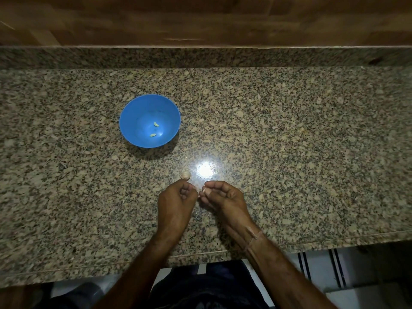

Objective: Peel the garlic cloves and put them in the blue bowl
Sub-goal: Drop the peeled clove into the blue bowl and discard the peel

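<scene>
Clove (203, 190), mostly hidden: we pinch it between curled fingertips of left hand (176, 198) and right hand (225, 195); axis unclear. Bowl (133, 112) at eleven o'clock, nearer left hand, holds two peeled cloves (156, 124).

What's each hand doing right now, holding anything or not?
Left hand: fingers curled; whether it grips anything cannot be told.
Right hand: pinches a small pale garlic clove at its fingertips.
</scene>
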`<state>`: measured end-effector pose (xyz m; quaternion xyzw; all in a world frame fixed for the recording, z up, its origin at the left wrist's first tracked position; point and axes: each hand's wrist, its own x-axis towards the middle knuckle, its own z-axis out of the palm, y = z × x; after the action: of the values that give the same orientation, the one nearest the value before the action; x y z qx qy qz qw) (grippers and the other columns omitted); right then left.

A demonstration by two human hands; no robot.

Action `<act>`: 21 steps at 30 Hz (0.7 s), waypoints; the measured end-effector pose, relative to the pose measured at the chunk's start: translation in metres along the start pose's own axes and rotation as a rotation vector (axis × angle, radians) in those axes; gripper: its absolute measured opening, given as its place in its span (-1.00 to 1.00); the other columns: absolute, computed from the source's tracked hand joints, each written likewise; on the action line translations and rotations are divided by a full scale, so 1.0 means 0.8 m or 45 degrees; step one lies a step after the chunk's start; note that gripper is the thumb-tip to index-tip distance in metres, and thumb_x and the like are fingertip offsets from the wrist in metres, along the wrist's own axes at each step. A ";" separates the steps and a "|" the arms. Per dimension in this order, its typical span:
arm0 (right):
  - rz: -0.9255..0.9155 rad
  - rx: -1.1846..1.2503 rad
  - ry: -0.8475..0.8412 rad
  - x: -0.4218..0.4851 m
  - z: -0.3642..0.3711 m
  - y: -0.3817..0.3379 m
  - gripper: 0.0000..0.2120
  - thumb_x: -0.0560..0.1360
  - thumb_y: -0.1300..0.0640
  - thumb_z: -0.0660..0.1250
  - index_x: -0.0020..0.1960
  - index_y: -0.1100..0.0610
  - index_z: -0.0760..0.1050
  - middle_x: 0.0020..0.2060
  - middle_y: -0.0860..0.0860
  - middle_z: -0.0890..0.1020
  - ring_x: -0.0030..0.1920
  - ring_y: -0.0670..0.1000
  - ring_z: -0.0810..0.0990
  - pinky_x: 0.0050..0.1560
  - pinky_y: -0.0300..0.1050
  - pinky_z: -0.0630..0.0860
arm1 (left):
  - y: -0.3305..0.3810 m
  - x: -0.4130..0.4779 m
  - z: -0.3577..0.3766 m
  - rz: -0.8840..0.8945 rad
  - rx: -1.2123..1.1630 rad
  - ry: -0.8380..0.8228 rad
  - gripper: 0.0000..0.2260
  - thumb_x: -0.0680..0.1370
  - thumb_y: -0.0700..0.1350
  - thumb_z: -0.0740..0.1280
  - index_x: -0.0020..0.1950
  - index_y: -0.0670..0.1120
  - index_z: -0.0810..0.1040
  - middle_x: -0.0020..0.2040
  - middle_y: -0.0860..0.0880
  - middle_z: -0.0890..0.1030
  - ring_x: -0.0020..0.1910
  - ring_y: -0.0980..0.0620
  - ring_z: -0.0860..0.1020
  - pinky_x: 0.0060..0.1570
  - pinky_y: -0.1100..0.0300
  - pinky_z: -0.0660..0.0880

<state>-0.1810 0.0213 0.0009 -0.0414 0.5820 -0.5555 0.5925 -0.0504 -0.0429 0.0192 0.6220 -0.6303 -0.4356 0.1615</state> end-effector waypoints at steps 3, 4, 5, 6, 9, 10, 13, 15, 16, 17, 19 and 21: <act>-0.064 -0.113 0.022 0.001 -0.005 -0.001 -0.88 0.60 0.38 0.39 0.13 0.31 0.65 -0.06 0.28 0.73 -0.02 0.17 0.72 0.21 0.21 0.62 | -0.005 0.001 0.002 0.003 0.043 0.042 -0.92 0.53 -0.06 0.49 -0.11 -0.02 0.64 -0.27 0.11 0.64 -0.27 0.19 0.59 -0.32 0.41 0.38; -0.088 -0.155 0.032 0.002 -0.006 -0.001 -0.89 0.61 0.37 0.38 0.12 0.32 0.65 -0.09 0.27 0.72 -0.04 0.18 0.71 0.20 0.23 0.63 | -0.008 0.002 0.002 0.027 0.052 0.046 -0.92 0.54 -0.07 0.49 -0.12 -0.01 0.63 -0.28 0.11 0.64 -0.28 0.19 0.59 -0.32 0.37 0.38; -0.110 -0.190 0.039 0.002 -0.006 -0.001 -0.90 0.62 0.36 0.38 0.10 0.32 0.65 -0.12 0.25 0.71 -0.07 0.17 0.70 0.17 0.24 0.64 | -0.011 0.003 0.003 0.062 0.064 0.049 -0.92 0.56 -0.09 0.47 -0.13 0.00 0.64 -0.28 0.10 0.64 -0.28 0.18 0.58 -0.33 0.33 0.38; -0.127 -0.219 0.040 0.003 -0.006 -0.001 -0.92 0.62 0.36 0.38 0.07 0.30 0.66 -0.14 0.24 0.71 -0.10 0.16 0.69 0.14 0.23 0.65 | -0.013 0.003 0.003 0.101 0.075 0.054 -0.92 0.58 -0.12 0.44 -0.12 -0.01 0.65 -0.28 0.10 0.64 -0.29 0.18 0.58 -0.33 0.30 0.38; -0.152 -0.255 0.036 0.007 -0.006 -0.001 -0.94 0.63 0.33 0.39 0.02 0.27 0.65 -0.19 0.22 0.69 -0.20 0.10 0.65 -0.04 0.07 0.66 | -0.017 -0.001 0.004 0.179 0.092 0.076 -0.86 0.61 -0.19 0.35 -0.05 -0.04 0.69 -0.26 0.05 0.66 -0.30 0.13 0.58 -0.31 0.23 0.35; -0.153 -0.251 0.032 0.007 -0.006 -0.001 -0.95 0.63 0.33 0.39 0.02 0.29 0.63 -0.21 0.22 0.68 -0.23 0.08 0.64 -0.08 0.03 0.65 | -0.017 -0.002 0.004 0.166 0.086 0.080 -0.86 0.61 -0.16 0.35 -0.08 -0.02 0.69 -0.28 0.06 0.65 -0.31 0.12 0.57 -0.31 0.23 0.34; -0.150 -0.248 0.025 0.007 -0.005 -0.002 -0.93 0.63 0.31 0.39 0.04 0.34 0.61 -0.21 0.24 0.66 -0.24 0.09 0.61 -0.10 0.01 0.64 | -0.017 -0.002 0.005 0.131 0.128 0.085 -0.74 0.59 0.03 0.42 -0.28 0.02 0.56 -0.40 0.07 0.56 -0.39 0.14 0.52 -0.38 0.23 0.25; -0.153 -0.260 0.022 0.006 -0.005 0.000 -0.91 0.63 0.32 0.39 0.06 0.37 0.60 -0.19 0.24 0.66 -0.22 0.09 0.63 -0.07 0.04 0.65 | -0.021 -0.001 0.006 0.163 0.170 0.097 -0.78 0.57 -0.02 0.45 -0.24 0.03 0.53 -0.37 0.10 0.56 -0.36 0.16 0.52 -0.40 0.24 0.27; -0.154 -0.268 0.023 0.006 -0.004 0.000 -0.92 0.62 0.33 0.39 0.06 0.37 0.61 -0.18 0.24 0.67 -0.21 0.09 0.64 -0.04 0.06 0.65 | -0.022 0.000 0.005 0.171 0.171 0.100 -0.83 0.55 -0.07 0.46 -0.20 0.04 0.54 -0.32 0.11 0.57 -0.33 0.17 0.53 -0.39 0.24 0.32; -0.156 -0.274 0.027 0.005 -0.004 0.001 -0.93 0.62 0.34 0.39 0.06 0.35 0.61 -0.18 0.24 0.67 -0.19 0.10 0.64 -0.01 0.09 0.65 | -0.024 0.001 0.005 0.173 0.165 0.102 -0.85 0.53 -0.09 0.48 -0.18 0.05 0.55 -0.29 0.11 0.58 -0.31 0.17 0.54 -0.37 0.23 0.35; -0.165 -0.283 0.035 0.005 -0.005 0.001 -0.94 0.61 0.36 0.39 0.05 0.32 0.63 -0.16 0.25 0.67 -0.17 0.14 0.63 0.02 0.11 0.65 | -0.027 0.000 0.004 0.199 0.150 0.091 -0.87 0.55 -0.04 0.48 -0.18 0.05 0.58 -0.29 0.12 0.60 -0.30 0.17 0.55 -0.36 0.22 0.36; -0.175 -0.296 0.049 0.006 -0.006 0.001 -0.93 0.61 0.36 0.39 0.07 0.33 0.63 -0.17 0.25 0.67 -0.20 0.12 0.63 -0.06 0.03 0.66 | -0.029 -0.001 0.005 0.257 0.144 0.082 -0.90 0.57 -0.05 0.45 -0.13 0.06 0.62 -0.25 0.12 0.62 -0.26 0.15 0.57 -0.33 0.20 0.36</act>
<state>-0.1854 0.0215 -0.0043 -0.1386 0.6495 -0.5243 0.5330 -0.0379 -0.0373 -0.0002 0.5772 -0.7076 -0.3608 0.1893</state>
